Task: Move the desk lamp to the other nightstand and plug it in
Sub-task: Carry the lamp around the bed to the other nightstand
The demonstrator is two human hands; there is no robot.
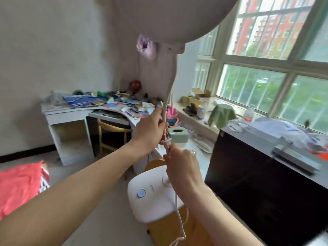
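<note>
A white desk lamp is held up in front of me. Its round head fills the top of the view, its thin neck curves down, and its square base with a blue button hangs low. My left hand is shut around the neck. My right hand grips the white cord just below the plug, whose prongs point up beside the neck. The cord trails down past the base. No nightstand can be made out for certain.
A cluttered white corner desk stands at the back left with a wooden chair. A black cabinet is at the right under a windowsill with boxes and bottles. A red cloth lies at the left. A wooden stool sits below the lamp.
</note>
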